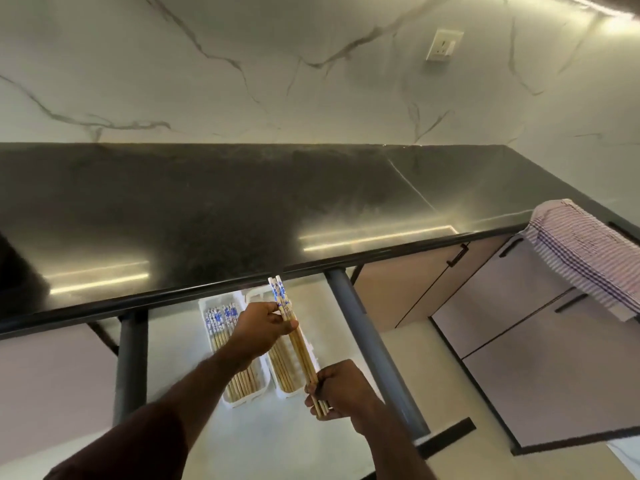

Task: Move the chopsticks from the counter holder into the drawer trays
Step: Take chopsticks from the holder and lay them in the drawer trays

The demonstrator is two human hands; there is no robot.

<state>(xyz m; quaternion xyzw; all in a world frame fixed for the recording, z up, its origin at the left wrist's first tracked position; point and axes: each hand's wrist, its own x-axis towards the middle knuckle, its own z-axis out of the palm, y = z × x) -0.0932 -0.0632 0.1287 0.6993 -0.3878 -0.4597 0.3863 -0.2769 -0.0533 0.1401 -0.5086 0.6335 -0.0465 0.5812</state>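
Observation:
Both hands hold one small bundle of chopsticks (300, 344), bamboo shafts with white and blue patterned tops. My left hand (263, 327) grips the bundle near its patterned end; my right hand (337, 389) grips the plain tips. The bundle hangs above an open drawer (356, 344) just below the counter edge. Two white trays lie side by side in the drawer: the left tray (235, 401) and the right tray (289, 393), each holding several chopsticks. My left hand and arm hide the middle of both trays. The counter holder is out of view.
A black stone counter (225, 209) runs across the view, backed by a marble wall with a socket (444, 45). A striped cloth (588, 254) drapes over the counter's right corner. Cabinet doors with black handles (512, 306) stand to the right of the drawer.

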